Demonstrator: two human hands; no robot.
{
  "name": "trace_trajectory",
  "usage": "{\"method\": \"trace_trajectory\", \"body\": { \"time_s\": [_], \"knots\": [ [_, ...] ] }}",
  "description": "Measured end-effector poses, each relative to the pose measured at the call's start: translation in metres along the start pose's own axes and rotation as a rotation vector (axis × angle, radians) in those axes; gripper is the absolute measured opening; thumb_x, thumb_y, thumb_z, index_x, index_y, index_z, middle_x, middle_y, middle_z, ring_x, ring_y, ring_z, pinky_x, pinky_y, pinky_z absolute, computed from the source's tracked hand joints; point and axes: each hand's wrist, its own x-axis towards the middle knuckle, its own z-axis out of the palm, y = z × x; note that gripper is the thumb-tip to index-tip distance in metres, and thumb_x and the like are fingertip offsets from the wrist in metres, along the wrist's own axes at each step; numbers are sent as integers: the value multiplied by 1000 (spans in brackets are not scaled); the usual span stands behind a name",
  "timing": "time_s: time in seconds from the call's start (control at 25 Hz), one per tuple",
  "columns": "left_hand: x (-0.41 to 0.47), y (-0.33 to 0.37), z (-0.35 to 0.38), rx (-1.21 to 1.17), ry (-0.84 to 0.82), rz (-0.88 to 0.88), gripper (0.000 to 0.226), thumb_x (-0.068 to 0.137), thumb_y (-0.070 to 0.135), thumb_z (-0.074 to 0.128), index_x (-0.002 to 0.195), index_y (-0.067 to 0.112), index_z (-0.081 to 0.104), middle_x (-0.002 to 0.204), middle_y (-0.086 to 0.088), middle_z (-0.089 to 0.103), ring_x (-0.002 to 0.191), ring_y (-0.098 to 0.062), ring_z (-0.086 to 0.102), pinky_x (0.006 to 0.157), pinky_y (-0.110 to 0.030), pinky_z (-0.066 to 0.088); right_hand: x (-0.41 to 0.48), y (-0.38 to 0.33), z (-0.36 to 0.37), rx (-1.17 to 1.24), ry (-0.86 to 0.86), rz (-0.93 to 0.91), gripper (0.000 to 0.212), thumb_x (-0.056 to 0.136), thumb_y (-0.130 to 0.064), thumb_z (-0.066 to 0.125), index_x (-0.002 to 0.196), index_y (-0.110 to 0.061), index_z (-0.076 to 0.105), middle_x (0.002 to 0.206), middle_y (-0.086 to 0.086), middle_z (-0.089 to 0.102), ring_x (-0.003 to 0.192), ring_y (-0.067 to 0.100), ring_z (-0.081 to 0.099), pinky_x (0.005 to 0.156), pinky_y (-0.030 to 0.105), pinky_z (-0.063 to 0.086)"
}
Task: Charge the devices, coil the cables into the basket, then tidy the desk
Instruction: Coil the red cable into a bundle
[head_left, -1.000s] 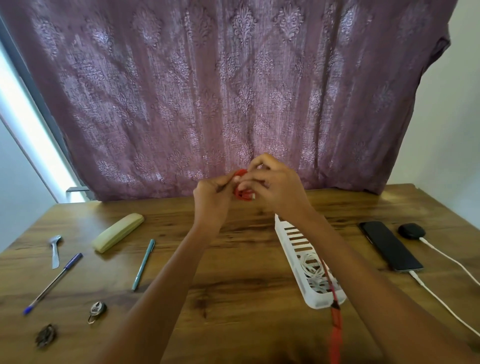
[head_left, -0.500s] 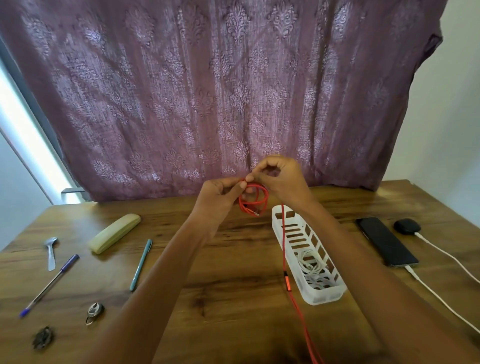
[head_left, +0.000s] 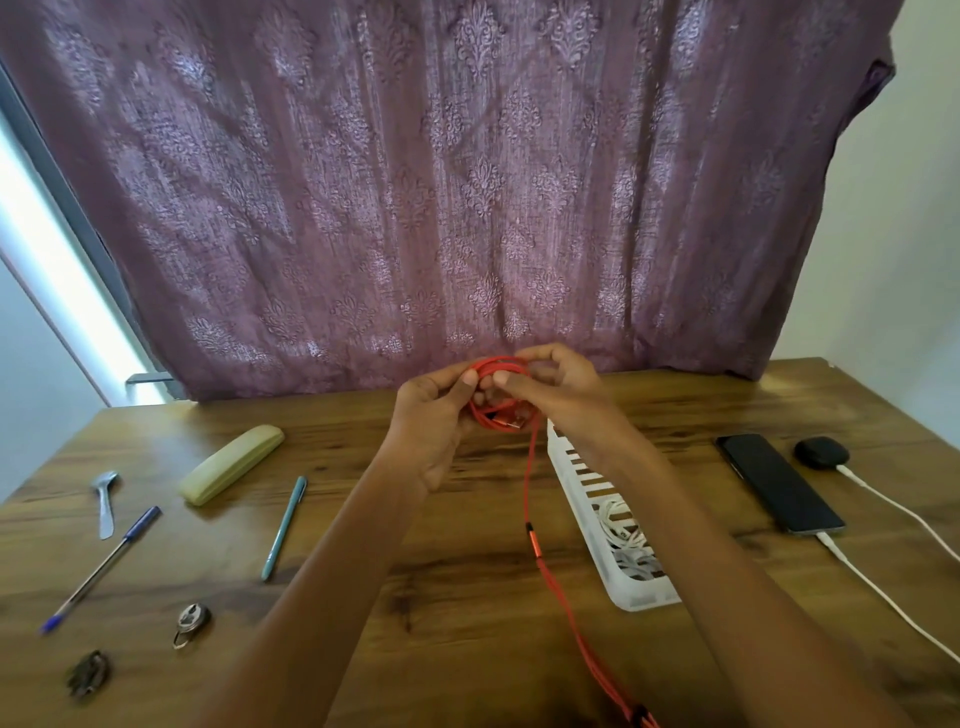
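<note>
A red cable (head_left: 531, 499) is partly wound into a small coil held above the desk, near the curtain. My left hand (head_left: 435, 422) grips the coil's left side, and my right hand (head_left: 558, 391) pinches its top and right side. The loose tail hangs down from the coil and runs along the wood to the bottom edge of the view. A white slatted basket (head_left: 644, 597) stands just right of the tail, with a coiled white cable (head_left: 621, 525) inside. A black phone (head_left: 779, 483) and a black earbud case (head_left: 821, 453) lie at the right, each with a white cable plugged in.
On the left of the wooden desk (head_left: 467, 597) lie a pale green case (head_left: 231, 463), a teal pen (head_left: 284, 526), a blue pen (head_left: 101, 569), a spoon (head_left: 105, 501), a key ring (head_left: 191, 623) and a dark small object (head_left: 88, 673). A purple curtain (head_left: 467, 182) hangs behind.
The coil has grown by a loop or more and both hands sit slightly lower. The tail, earlier draped over the basket, now hangs left of it.
</note>
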Motion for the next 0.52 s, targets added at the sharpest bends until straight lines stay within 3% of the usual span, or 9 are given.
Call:
{"method": "trace_trajectory", "body": {
  "time_s": [0.08, 0.16, 0.24, 0.36, 0.44, 0.52],
  "knots": [
    [-2, -4, 1, 7, -37, -11, 23, 96, -1, 40, 106, -1, 61, 62, 7, 65, 57, -1, 60, 73, -33, 58, 6, -6, -11, 16, -105, 30, 34, 75, -6, 74, 105, -3, 58, 97, 17, 69, 87, 27, 66, 85, 39, 52],
    [-4, -7, 3, 34, -41, -11, 24, 95, -3, 39, 102, 3, 62, 65, 3, 65, 58, -1, 59, 74, -27, 57, 7, -15, -18, -134, -192, 13, 30, 74, 1, 74, 100, -3, 62, 94, 18, 69, 81, 22, 67, 77, 33, 56],
    [-3, -9, 4, 55, -43, 8, 26, 95, -4, 39, 99, 8, 62, 72, -2, 63, 62, -2, 60, 74, -23, 56, 7, -23, -16, -389, -182, -85, 18, 76, -2, 72, 92, -8, 67, 86, 10, 70, 74, 14, 66, 71, 27, 55],
    [0, -10, 5, 110, -28, 61, 27, 95, -6, 38, 96, 10, 61, 68, 2, 63, 61, 0, 60, 70, -20, 56, 11, -24, -13, -675, -143, -196, 12, 84, -12, 64, 91, -7, 72, 86, 10, 72, 82, 22, 67, 80, 39, 54],
    [0, -9, 6, 172, 2, 90, 28, 94, -7, 39, 95, 11, 61, 66, 2, 62, 58, 1, 58, 66, -17, 54, 11, -22, -12, -692, -173, -197, 13, 86, -16, 63, 89, -7, 72, 85, 13, 72, 85, 28, 67, 83, 47, 51],
    [3, -8, 8, 254, 39, 110, 29, 94, -6, 40, 93, 13, 62, 69, 0, 62, 59, 0, 58, 67, -17, 53, 11, -19, -10, -499, -175, -133, 10, 84, -15, 67, 91, -8, 70, 89, 17, 72, 89, 32, 67, 86, 49, 52]
  ]
}}
